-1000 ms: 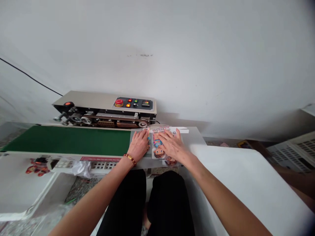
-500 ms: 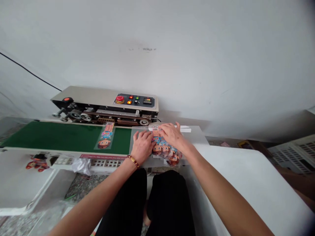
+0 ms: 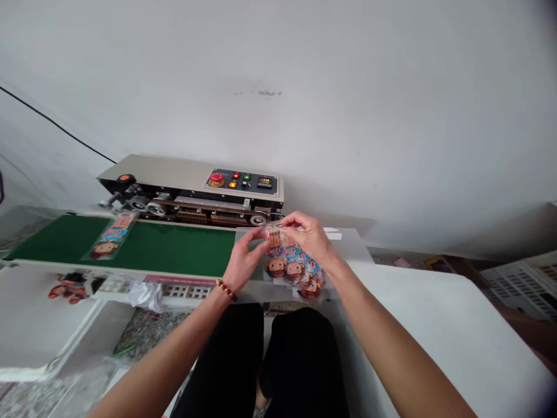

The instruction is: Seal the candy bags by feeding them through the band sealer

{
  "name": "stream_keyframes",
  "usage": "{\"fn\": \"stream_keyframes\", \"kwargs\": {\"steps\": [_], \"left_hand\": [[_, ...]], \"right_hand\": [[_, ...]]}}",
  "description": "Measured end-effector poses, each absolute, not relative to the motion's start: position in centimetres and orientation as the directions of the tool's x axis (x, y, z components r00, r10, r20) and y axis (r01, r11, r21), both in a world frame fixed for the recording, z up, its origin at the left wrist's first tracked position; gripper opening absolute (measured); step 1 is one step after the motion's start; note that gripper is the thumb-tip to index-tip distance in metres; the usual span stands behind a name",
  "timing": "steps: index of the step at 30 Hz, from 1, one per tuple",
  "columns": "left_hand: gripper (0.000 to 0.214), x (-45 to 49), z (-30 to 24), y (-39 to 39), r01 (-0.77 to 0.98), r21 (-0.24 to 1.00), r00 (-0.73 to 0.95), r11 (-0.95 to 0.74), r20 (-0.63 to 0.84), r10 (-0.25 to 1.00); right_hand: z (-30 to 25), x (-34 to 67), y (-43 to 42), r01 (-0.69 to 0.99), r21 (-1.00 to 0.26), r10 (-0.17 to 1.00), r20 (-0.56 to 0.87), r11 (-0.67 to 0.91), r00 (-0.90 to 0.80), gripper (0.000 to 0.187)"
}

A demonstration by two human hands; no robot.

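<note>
A fanned pile of clear plastic packets (image 3: 296, 270) with printed cartoon faces lies on the clear sheet to the right of the green belt. My right hand (image 3: 310, 239) pinches the upper end of the leftmost packet (image 3: 274, 238), thumb and fingers closed near its top edge. From the left, my left hand (image 3: 244, 260), with a beaded bracelet, grips the same packet's side edge between thumb and fingertips. Another packet (image 3: 112, 235) of this kind lies alone on the green conveyor belt (image 3: 183, 247), far to the left.
Behind the belt stands a band sealing machine (image 3: 187, 186) with rollers, lit buttons and a red stop knob (image 3: 216, 179). A white surface (image 3: 418, 313) is on my right, with a slatted crate (image 3: 517, 287) beyond. At lower left sits a white bin (image 3: 39, 325).
The lone packet has travelled left along the belt. My hands, which lay flatter over the pile, now pinch the leftmost packet at its top and side.
</note>
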State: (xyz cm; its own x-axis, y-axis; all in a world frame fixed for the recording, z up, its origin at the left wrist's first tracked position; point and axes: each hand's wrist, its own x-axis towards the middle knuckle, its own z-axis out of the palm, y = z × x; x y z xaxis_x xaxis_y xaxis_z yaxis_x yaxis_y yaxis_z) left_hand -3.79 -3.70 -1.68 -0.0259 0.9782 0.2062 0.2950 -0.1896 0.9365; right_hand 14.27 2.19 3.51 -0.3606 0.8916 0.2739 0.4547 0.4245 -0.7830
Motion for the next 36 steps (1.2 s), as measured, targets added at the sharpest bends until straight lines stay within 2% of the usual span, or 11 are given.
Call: {"fn": "stream_keyframes", "kwargs": {"steps": [2,4,7,13,16,19,23,26,30,33,36], "left_hand": [[0.033,-4.4,-0.3,-3.9,0.023,0.985,-0.033,-0.172,0.173,0.984],[0.028,-4.8,1.1,-4.2,-0.077,0.983,-0.058,-0.167,0.163,0.985],[0.023,-5.3,3.0,-4.7,0.002,0.974,-0.113,-0.227,0.226,0.968],[0.017,-5.7,4.3,-5.3,0.247,0.917,-0.212,-0.314,0.368,0.906],[0.017,-5.9,3.5,-4.8,0.295,0.908,-0.229,-0.298,0.37,0.9],[0.017,-6.1,1.9,-3.9,0.379,0.89,-0.206,-0.253,0.348,0.915],[0.027,-6.1,-0.9,-3.0,0.655,0.74,-0.115,-0.152,0.296,0.948],[0.035,-5.5,-2.6,-3.4,0.794,0.526,0.106,-0.305,0.376,0.921],[0.046,-4.0,-3.6,-3.9,0.806,0.312,0.402,-0.503,0.335,0.852],[0.05,-3.2,-3.7,-3.5,0.836,0.256,0.416,-0.484,0.279,0.866],[0.049,-2.8,-3.5,-2.9,0.847,0.246,0.413,-0.471,0.251,0.875]], "right_hand": [[4.4,14.3,1.4,0.324,-0.864,0.885,0.246,0.385,-0.396,0.018],[5.4,14.0,0.8,0.243,-0.905,0.879,0.226,0.349,-0.42,0.021],[6.8,13.4,0.4,0.165,-0.922,0.86,0.247,0.35,-0.448,0.022],[8.8,12.6,0.5,0.16,-0.912,0.851,0.274,0.378,-0.447,0.018],[8.1,12.4,1.6,0.2,-0.897,0.849,0.272,0.394,-0.454,0.014],[6.2,12.5,3.2,0.342,-0.871,0.873,0.174,0.352,-0.456,0.008],[3.2,12.7,4.8,0.732,-0.622,0.947,0.049,0.279,-0.318,0.007],[2.2,12.6,5.0,0.894,-0.385,0.971,0.019,0.228,-0.239,0.01],[2.5,12.4,4.5,0.939,-0.258,0.974,0.032,0.226,-0.225,0.019],[3.1,13.4,3.1,0.939,-0.179,0.951,0.151,0.295,-0.27,0.028],[3.5,15.3,1.1,0.915,-0.05,0.91,0.142,0.4,-0.39,0.028]]}}
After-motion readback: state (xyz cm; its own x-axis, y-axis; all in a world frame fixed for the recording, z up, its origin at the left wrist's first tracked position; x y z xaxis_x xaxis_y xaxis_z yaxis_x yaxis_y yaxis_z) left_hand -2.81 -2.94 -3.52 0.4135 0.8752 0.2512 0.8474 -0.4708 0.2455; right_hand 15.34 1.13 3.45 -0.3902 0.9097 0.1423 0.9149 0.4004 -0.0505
